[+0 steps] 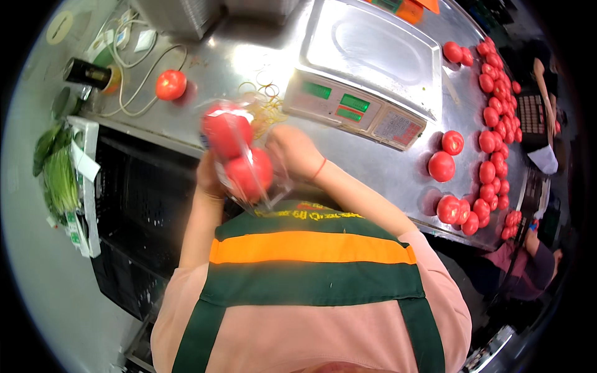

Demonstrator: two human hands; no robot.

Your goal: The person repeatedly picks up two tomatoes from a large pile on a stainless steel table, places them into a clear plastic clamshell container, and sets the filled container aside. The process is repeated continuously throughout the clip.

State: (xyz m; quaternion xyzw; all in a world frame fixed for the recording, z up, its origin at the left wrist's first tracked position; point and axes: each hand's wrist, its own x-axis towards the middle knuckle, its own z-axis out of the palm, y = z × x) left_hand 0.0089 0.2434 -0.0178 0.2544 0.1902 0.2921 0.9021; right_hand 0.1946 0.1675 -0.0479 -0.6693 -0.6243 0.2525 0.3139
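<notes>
Closest below us is our dark green apron with a broad orange band (317, 283), worn over a pink top (280, 339). Just beyond it we hold up a clear plastic bag of round red tomatoes (247, 174), blurred, above the near edge of the brushed-steel table (401, 183). Our left hand (209, 174) is against the bag's left side, its fingers hidden, so we cannot tell how they are set. Our right hand (295, 150) is beside the bag with fingers curled in; whether they pinch the film we cannot tell. Beyond them lie thin tan rubber bands (267, 99), then one loose red tomato (171, 84) to the left and a silver flat-topped scale with green displays (367, 71) to the right. Past the scale, more red tomatoes (491, 116) crowd the table's right edge.
</notes>
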